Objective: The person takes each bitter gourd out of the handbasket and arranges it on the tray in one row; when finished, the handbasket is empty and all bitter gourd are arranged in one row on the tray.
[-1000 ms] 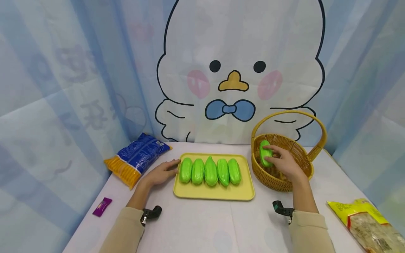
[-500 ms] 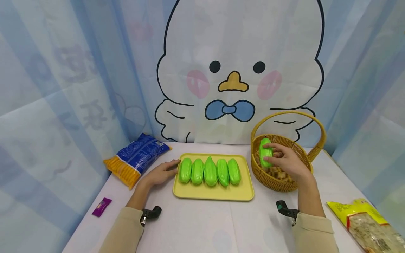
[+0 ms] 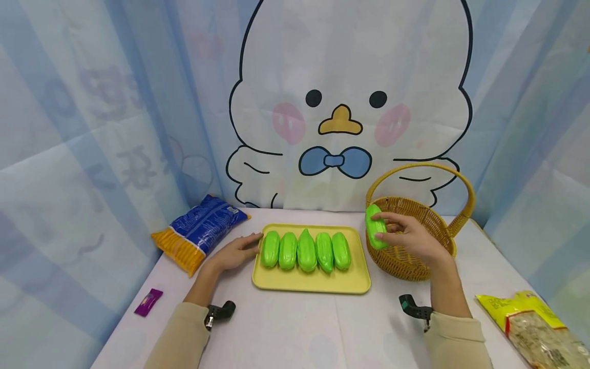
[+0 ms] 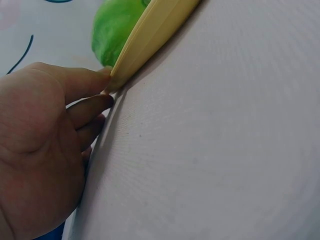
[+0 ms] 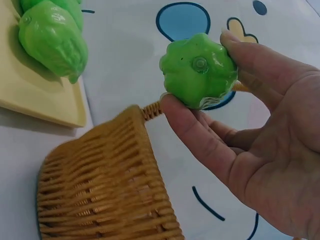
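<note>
My right hand [image 3: 412,238] pinches a shiny green ribbed gourd [image 3: 376,226] between thumb and fingers. The gourd is upright, over the left rim of the wicker basket [image 3: 401,266]; in the right wrist view the gourd's end [image 5: 197,70] faces the camera, above the basket wall [image 5: 100,185]. Several similar gourds [image 3: 307,251] lie side by side on a yellow tray [image 3: 304,281]. At the tray's left edge, my left hand [image 3: 235,252] rests with fairly straight fingers. Seen from the left wrist, its fingertips touch the tray rim [image 4: 145,42].
A blue and orange snack bag [image 3: 200,230] lies left of the tray. Nearer on the left is a small purple packet [image 3: 148,302]. A yellow and clear bag [image 3: 534,325] lies at the right front. The basket's tall handle [image 3: 426,165] arches over it; a curtain [image 3: 341,189] hangs behind.
My right hand has raised the gourd out of the basket's inside and moved it left to the rim. My left hand and the tray have stayed in place.
</note>
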The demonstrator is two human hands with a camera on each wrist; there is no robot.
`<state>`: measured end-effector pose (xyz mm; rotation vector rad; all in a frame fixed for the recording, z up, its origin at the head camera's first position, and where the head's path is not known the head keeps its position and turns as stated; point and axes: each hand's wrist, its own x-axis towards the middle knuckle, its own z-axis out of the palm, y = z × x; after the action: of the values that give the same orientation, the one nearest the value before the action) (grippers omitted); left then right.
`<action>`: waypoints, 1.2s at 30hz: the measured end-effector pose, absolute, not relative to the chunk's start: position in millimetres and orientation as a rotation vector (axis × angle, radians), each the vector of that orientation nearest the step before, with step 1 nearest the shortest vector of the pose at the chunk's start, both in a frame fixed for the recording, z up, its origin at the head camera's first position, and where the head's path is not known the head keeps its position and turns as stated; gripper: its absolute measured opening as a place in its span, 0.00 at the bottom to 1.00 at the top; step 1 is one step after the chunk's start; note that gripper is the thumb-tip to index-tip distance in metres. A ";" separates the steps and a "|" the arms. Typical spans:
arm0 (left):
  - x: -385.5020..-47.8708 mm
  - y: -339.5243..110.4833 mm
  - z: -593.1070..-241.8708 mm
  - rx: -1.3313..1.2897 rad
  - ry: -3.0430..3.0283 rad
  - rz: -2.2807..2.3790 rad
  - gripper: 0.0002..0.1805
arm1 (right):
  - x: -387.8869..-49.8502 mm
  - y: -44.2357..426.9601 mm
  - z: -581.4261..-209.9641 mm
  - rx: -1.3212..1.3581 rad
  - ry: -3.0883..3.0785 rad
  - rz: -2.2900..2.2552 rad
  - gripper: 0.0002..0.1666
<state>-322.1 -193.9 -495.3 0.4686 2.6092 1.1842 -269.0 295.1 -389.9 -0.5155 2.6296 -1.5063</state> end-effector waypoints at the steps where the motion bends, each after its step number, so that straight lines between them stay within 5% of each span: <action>1: -322.0 -193.8 -494.9 0.471 2.607 1.187 0.32 | -269.3 293.0 -390.2 -0.533 2.624 -1.507 0.28; 36: -321.1 -193.4 -494.3 0.466 2.593 1.201 0.33 | -271.3 241.5 -400.4 -0.545 2.788 -1.063 0.24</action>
<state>-321.1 -193.4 -494.3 0.4659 2.5934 1.2008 -271.3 241.5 -400.4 -0.5451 2.7875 -1.0630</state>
